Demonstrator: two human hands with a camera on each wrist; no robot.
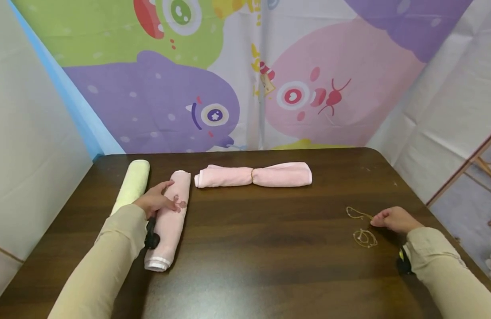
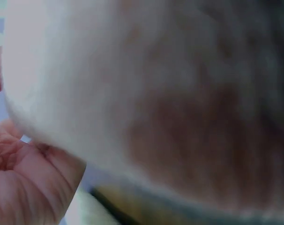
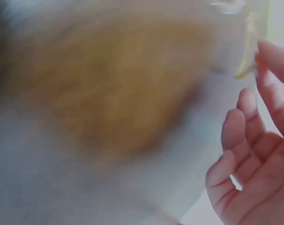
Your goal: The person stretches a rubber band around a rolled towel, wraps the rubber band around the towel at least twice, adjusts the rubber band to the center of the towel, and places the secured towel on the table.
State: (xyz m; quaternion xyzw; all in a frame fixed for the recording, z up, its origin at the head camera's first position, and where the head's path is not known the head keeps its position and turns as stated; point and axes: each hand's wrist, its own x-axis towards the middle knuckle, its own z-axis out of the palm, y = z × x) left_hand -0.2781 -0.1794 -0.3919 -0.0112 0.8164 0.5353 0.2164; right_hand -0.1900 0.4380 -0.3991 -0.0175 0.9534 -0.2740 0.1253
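Observation:
My left hand [image 1: 155, 199] grips a rolled pink towel [image 1: 171, 235] with a darker flower mark, its thumb across the top of the roll. In the left wrist view the pale towel [image 2: 95, 93] fills most of the picture, blurred, with part of the left hand [image 2: 25, 183] at the edge. At the table's right side my right hand [image 1: 395, 219] pinches a thin gold beaded cord [image 1: 359, 215] between thumb and fingertip. The right wrist view also shows this cord [image 3: 247, 51] at the fingertips. A second gold beaded cord [image 1: 365, 238] lies coiled on the table just below it.
A pale yellow rolled towel [image 1: 134, 181] lies left of the left hand. Toward the back lies another pink rolled towel [image 1: 281, 175], cinched at its middle by a thin gold cord [image 1: 252, 176]. The dark wooden table [image 1: 269, 248] meets a cartoon-printed cloth [image 1: 245, 88] behind.

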